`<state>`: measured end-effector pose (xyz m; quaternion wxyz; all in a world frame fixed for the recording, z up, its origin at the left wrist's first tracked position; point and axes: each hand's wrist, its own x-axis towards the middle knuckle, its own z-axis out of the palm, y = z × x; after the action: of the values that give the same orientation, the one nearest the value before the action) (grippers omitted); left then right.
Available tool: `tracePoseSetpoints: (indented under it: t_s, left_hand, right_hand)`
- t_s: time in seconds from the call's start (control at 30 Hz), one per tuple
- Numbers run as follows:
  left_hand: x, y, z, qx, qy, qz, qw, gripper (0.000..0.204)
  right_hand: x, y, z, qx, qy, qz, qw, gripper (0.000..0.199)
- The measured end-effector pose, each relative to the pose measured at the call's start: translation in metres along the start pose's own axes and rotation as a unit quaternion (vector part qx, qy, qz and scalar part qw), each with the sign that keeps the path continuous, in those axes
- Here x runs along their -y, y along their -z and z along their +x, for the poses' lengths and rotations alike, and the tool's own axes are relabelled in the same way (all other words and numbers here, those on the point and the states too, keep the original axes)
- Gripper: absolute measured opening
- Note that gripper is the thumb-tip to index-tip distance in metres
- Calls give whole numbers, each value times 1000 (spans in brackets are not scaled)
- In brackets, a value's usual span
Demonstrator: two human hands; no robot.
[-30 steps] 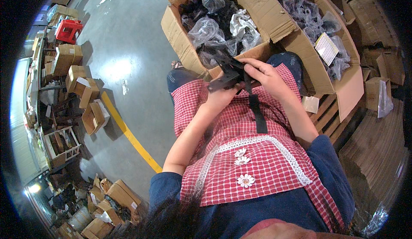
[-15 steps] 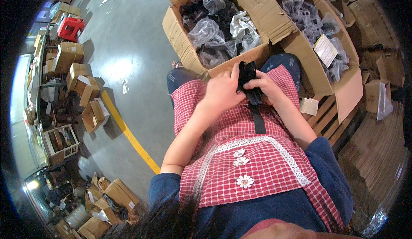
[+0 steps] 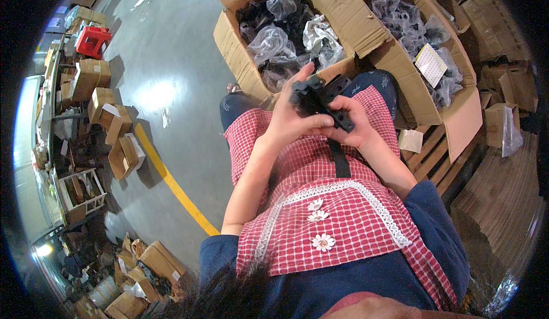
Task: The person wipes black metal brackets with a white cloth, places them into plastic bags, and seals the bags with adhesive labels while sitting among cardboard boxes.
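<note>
1. In the head view, the left hand [image 3: 290, 117] grasps a black strapped assembly [image 3: 311, 94], its thumb lying across the near side and one finger extended past the far end. Whether the assembly is one piece or several, I cannot tell.
2. The right hand [image 3: 355, 123] also grasps the assembly, pinching its lower right end just beside the left thumb. The thing therefore sits between both hands, above the lap.
3. For good handling, the left hand would best serve as the steady support, leaving the right fingers to do the fine adjusting; the extended left finger could fold in for a firmer grip.
4. A black webbing strap [image 3: 341, 161] lies below the hands, on the red checked apron [image 3: 286, 204]. Its upper end is hidden, so it seems wise to leave it slack and untwisted, clear of the fingers.
5. Beyond the hands stands an open cardboard box [image 3: 233, 45] with clear plastic bags [image 3: 269, 43] inside. Working on the near side of its rim should prevent snagging.
6. Right of the right hand, a second cardboard box [image 3: 464, 116] leaves that elbow limited room, so small wrist turns look safer.
</note>
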<state>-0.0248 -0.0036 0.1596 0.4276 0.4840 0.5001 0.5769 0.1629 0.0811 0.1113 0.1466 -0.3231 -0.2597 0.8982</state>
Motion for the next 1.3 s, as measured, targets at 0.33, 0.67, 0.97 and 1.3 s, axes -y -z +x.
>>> tracePoseSetpoints:
  t_s: [0.33,0.67,0.97,1.3]
  left_hand:
    - [9,6,-15,0,39,-321,946,95]
    - [9,7,-19,-110,115,-424,892,58]
    - [7,4,-15,-162,218,-440,856,38]
    - [-7,12,-19,38,93,-446,890,90]
  right_hand:
    - [23,-74,-35,70,-93,41,992,39]
    - [32,-63,-22,-49,42,-257,964,44]
    - [50,-109,-50,-63,341,-611,712,49]
    - [46,-115,-69,-34,313,-528,789,35]
